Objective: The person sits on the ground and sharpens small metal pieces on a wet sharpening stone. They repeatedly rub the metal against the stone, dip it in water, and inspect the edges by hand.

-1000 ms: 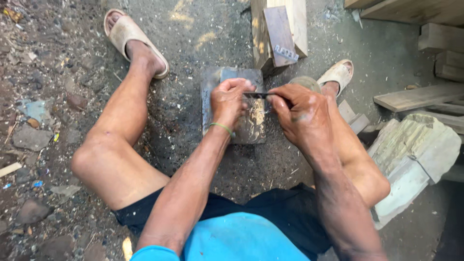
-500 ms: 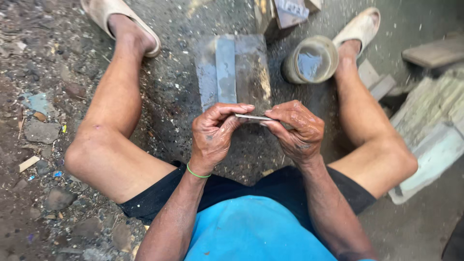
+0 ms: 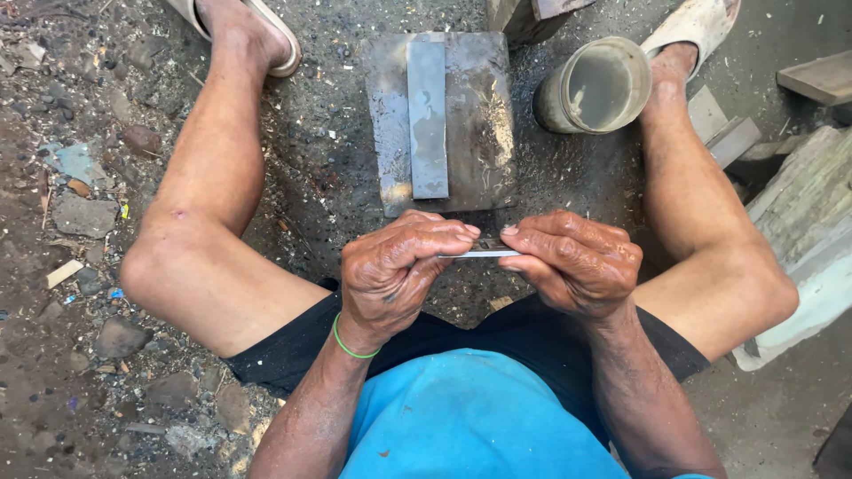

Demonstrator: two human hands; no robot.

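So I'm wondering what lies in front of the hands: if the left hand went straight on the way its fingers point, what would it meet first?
Probably the right hand: the left hand points across the small metal blade towards it, almost touching.

Thin flat metal blade point(image 3: 484, 253): bright, smooth, faintly shiny, pinched between the fingertips of the left hand point(image 3: 399, 270) and the right hand point(image 3: 572, 262); both hands look dusty and matt.

Long grey sharpening stone point(image 3: 428, 115): smooth, wet sheen, lying along the middle of a dark rectangular slab point(image 3: 479, 124); slab surface dull, stained, streaked with pale slurry.

Round cloudy plastic cup point(image 3: 595, 87): grimy, semi-matt, holding murky liquid.

Bare earth ground point(image 3: 89, 355): rough, gritty, littered with stones and wood chips.

Pale wooden offcuts point(image 3: 821, 75): rough-sawn, matt.

Thin green wristband point(image 3: 351, 348): smooth.
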